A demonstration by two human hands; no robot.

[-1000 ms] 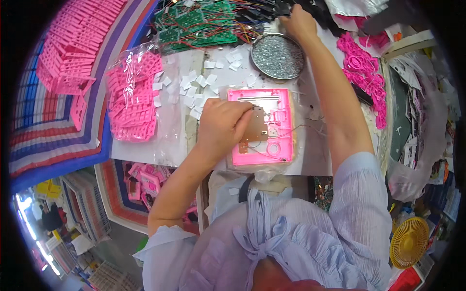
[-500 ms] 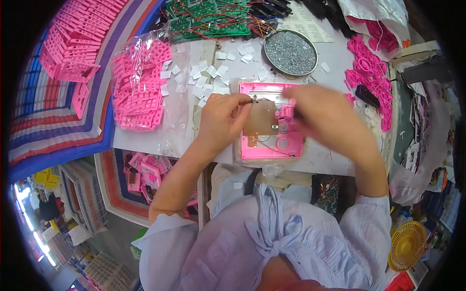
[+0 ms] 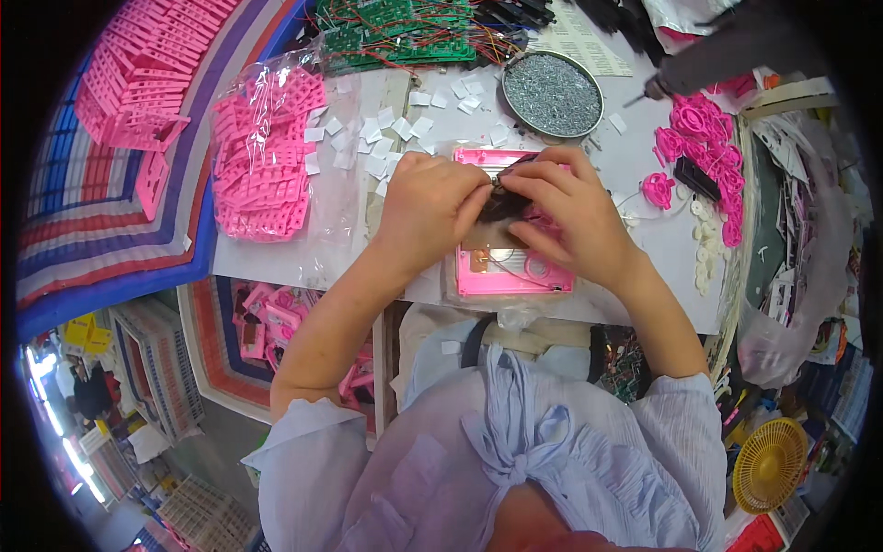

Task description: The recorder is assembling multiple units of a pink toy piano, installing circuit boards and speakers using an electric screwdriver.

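Observation:
A pink plastic housing (image 3: pixel 510 276) lies on the white table in front of me, with a brownish circuit board on it. My left hand (image 3: pixel 432 207) and my right hand (image 3: pixel 566 216) meet over its upper half. Their fingertips pinch a small dark part (image 3: pixel 504 198) between them, just above the board. Much of the housing is hidden under both hands.
A round metal dish of small screws (image 3: pixel 552 92) stands behind the hands. Several small white pads (image 3: pixel 386 138) are scattered nearby. A clear bag of pink parts (image 3: pixel 262 161) lies left, green circuit boards (image 3: pixel 395 32) at the back, pink round pieces (image 3: pixel 704 138) right.
My right hand came back from the screw dish and joined my left hand over the pink housing. Both hands now close on the small dark part.

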